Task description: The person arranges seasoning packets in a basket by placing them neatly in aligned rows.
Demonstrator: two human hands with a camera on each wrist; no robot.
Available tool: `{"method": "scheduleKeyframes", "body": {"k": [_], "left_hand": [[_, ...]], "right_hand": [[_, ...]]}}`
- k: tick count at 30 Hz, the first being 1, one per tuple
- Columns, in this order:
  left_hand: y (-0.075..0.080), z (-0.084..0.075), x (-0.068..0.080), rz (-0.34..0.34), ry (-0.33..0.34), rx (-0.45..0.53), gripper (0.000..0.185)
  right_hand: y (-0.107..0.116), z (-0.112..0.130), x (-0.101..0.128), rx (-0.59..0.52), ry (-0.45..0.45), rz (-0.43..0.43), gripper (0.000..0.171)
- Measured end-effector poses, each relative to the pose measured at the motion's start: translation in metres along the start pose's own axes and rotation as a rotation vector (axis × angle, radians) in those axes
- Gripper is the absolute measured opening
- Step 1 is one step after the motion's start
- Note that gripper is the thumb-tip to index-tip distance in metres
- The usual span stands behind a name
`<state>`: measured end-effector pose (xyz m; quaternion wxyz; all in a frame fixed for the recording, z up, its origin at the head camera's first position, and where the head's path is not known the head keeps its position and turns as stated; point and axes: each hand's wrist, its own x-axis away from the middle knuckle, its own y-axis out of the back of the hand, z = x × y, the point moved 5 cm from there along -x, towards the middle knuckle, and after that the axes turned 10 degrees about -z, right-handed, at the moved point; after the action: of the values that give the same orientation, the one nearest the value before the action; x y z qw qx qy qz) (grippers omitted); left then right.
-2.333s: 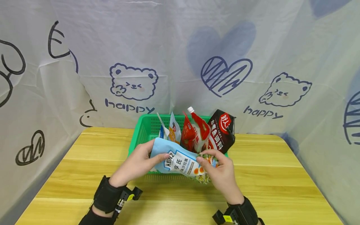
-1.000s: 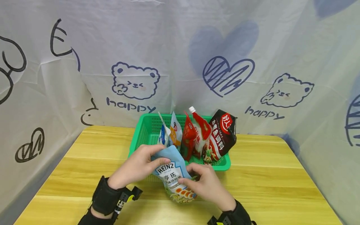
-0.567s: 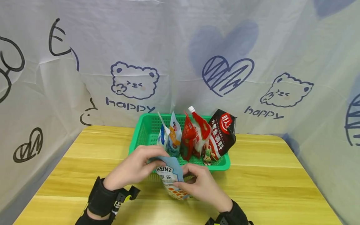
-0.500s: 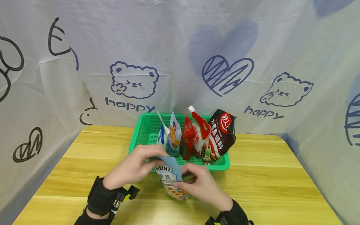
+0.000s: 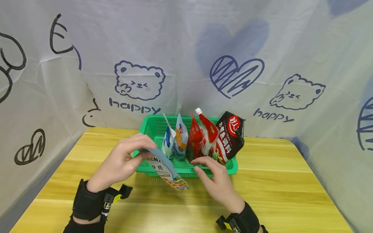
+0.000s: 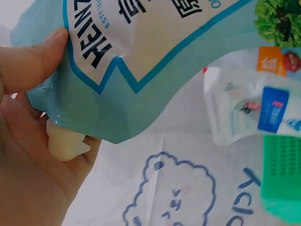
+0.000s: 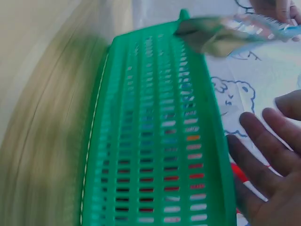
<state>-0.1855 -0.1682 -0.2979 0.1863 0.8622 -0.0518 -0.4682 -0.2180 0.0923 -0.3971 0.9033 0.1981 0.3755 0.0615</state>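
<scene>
My left hand (image 5: 125, 158) pinches the top end of a light-blue Heinz salad dressing pouch (image 5: 164, 170), thumb on its printed face. In the left wrist view, a pale cap (image 6: 66, 141) sticks out beneath the pouch, against the fingers. The pouch slants down to the right, overlapping the front left of a green basket (image 5: 233, 170). My right hand (image 5: 217, 179) is by the basket's front right side, its fingers loosely bent and holding nothing. The right wrist view shows that hand's spread fingers (image 7: 261, 136) beside the basket rim.
Several pouches stand in the basket: a white-and-blue one (image 5: 168, 142), an orange-and-blue one (image 5: 180, 140), a red one (image 5: 194, 139), a white-capped one (image 5: 207, 136) and a black seasoning bag (image 5: 228, 136) leaning over the right rim. A wooden table (image 5: 276, 181) lies beneath; printed cloth (image 5: 186, 94) hangs behind.
My right hand has let go of the salad dressing pouch and moved slightly right. My left hand has carried the pouch left and up, and its lower end has swung out to the right.
</scene>
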Motion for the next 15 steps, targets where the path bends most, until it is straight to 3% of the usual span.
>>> {"method": "scheduleKeyframes", "body": {"k": [3,8,11,15], "left_hand": [[0.010,-0.002,-0.006,-0.008,-0.025,-0.021,0.047],[0.027,-0.004,-0.020,0.004,-0.072,-0.043,0.046],[0.037,-0.005,-0.029,0.008,-0.103,-0.070,0.044],[0.047,-0.005,-0.043,0.021,-0.159,-0.127,0.043]], "right_hand": [[-0.001,-0.005,0.000,0.160,-0.016,0.064,0.022],[-0.010,-0.010,0.005,0.442,-0.003,0.273,0.036],[-0.014,-0.010,0.007,0.517,0.015,0.327,0.041],[-0.016,-0.009,0.006,0.531,0.025,0.318,0.040]]}}
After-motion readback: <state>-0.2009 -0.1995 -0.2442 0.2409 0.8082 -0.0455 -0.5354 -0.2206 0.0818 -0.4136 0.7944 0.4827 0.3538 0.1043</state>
